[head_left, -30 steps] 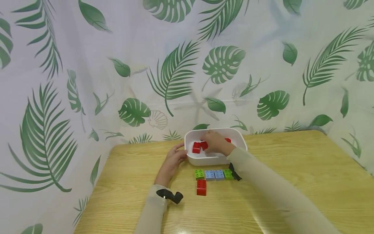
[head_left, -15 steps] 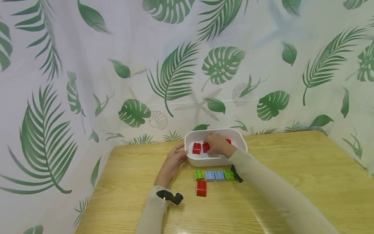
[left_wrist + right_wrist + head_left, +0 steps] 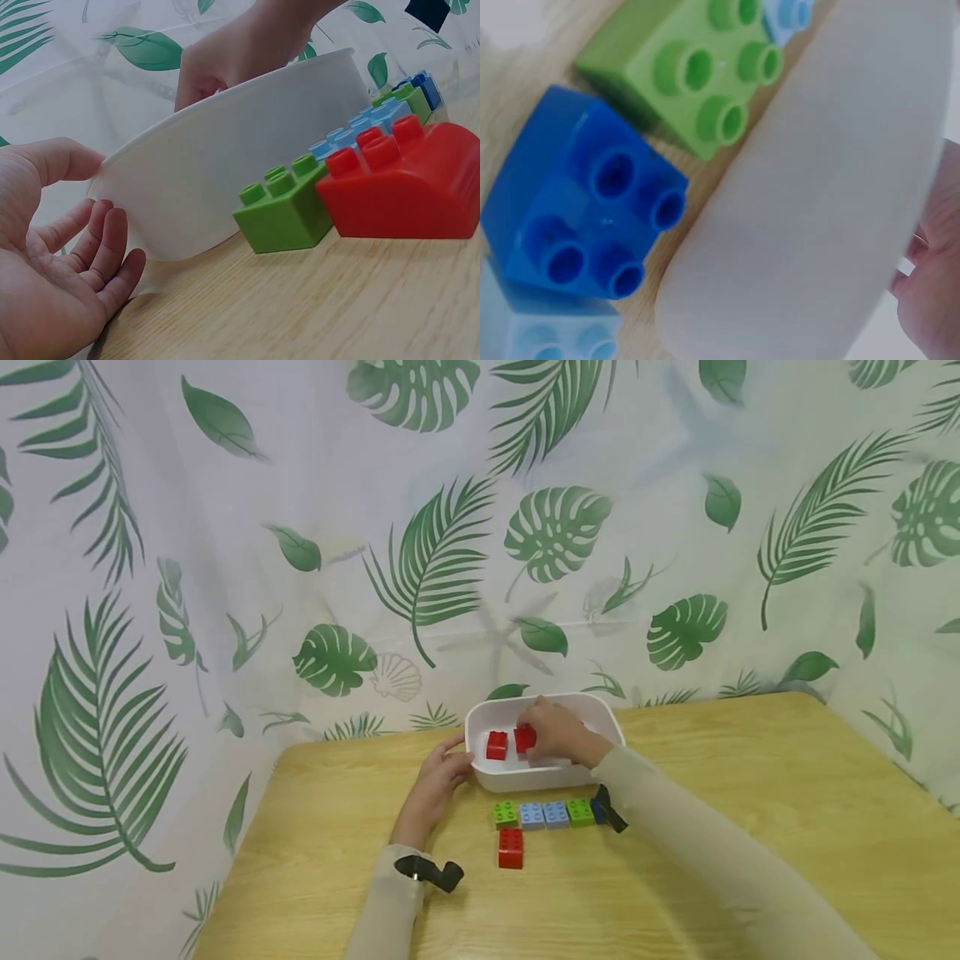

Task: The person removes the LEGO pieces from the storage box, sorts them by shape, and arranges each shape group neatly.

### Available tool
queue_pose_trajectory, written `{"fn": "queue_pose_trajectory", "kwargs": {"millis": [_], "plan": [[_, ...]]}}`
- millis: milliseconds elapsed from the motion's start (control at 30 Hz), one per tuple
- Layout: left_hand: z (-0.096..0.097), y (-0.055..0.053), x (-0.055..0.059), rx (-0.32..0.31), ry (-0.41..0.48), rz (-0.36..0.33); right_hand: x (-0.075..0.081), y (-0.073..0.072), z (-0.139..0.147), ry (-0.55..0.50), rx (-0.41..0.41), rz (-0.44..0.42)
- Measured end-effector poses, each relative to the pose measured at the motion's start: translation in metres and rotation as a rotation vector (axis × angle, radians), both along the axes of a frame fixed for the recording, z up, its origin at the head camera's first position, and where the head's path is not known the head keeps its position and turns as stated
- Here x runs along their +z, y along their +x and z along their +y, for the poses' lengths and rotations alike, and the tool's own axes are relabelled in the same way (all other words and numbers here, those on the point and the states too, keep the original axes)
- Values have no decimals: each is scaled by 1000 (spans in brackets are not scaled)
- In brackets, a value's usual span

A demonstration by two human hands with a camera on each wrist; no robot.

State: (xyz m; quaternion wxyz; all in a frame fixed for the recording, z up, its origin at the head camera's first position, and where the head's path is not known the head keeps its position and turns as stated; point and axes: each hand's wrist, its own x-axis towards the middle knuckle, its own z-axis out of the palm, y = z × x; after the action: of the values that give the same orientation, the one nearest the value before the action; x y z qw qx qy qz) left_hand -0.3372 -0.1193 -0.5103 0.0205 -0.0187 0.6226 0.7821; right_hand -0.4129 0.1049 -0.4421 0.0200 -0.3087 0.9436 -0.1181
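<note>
A white container (image 3: 551, 774) stands at the back of the table. My left hand (image 3: 437, 781) is at its left end; in the left wrist view the thumb touches the rim and loosely bent fingers lie against the outer wall. My right hand (image 3: 557, 732) reaches inside and grips a red brick (image 3: 525, 740), with the fingertips partly hidden. Left of it in the container sits another red brick (image 3: 497, 746). The container wall hides the right hand's grip from both wrist views.
In front of the container runs a row: a green brick (image 3: 505, 814), two light blue bricks (image 3: 543, 814), another green brick (image 3: 581, 812) and a dark blue brick (image 3: 592, 202). A red curved brick (image 3: 511, 848) lies before the row's left end. A leaf-print cloth (image 3: 465, 568) hangs behind.
The red brick at my right fingers has turned from tilted to straighter. The head view has shifted slightly, and the dark blue brick now shows beside the right wrist. My left hand stays at the container.
</note>
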Motion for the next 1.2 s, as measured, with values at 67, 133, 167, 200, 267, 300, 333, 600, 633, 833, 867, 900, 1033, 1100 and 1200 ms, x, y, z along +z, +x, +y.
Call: {"fn": "queue_pose_trajectory", "kwargs": {"millis": [67,133,167,200,267,300,333,600,633,833,867,900,1033,1100,1200], "plan": [[-1,-1,-1,-2,4,5,6,4,2,-59,6,-2],[-3,-1,-2,3,6,6,12,10,4,-134,26,0],[-4,-1,-1,4,3,6,15,15,5,-167,37,3],[-5,-1,-1,4,-1,8,18,20,7,-192,49,11],[-7,0,1,10,-3,7,23,32,11,-224,92,48],[-8,0,2,11,-6,11,25,39,14,-235,115,72],[-9,0,3,11,-6,12,26,46,17,-243,134,94],[-11,1,2,9,2,-1,23,102,38,-247,348,183],[-10,1,2,7,3,-4,21,108,41,-244,366,176],[-5,5,-1,10,8,-8,6,130,48,-200,424,183],[-4,5,0,12,12,-9,3,131,49,-189,424,184],[-3,6,0,13,15,-6,0,133,49,-176,424,183],[1,7,2,7,19,1,-7,140,51,-95,410,157],[2,7,2,2,16,4,-9,143,50,-58,403,150],[3,6,4,2,9,6,-12,147,50,-18,380,148]]}}
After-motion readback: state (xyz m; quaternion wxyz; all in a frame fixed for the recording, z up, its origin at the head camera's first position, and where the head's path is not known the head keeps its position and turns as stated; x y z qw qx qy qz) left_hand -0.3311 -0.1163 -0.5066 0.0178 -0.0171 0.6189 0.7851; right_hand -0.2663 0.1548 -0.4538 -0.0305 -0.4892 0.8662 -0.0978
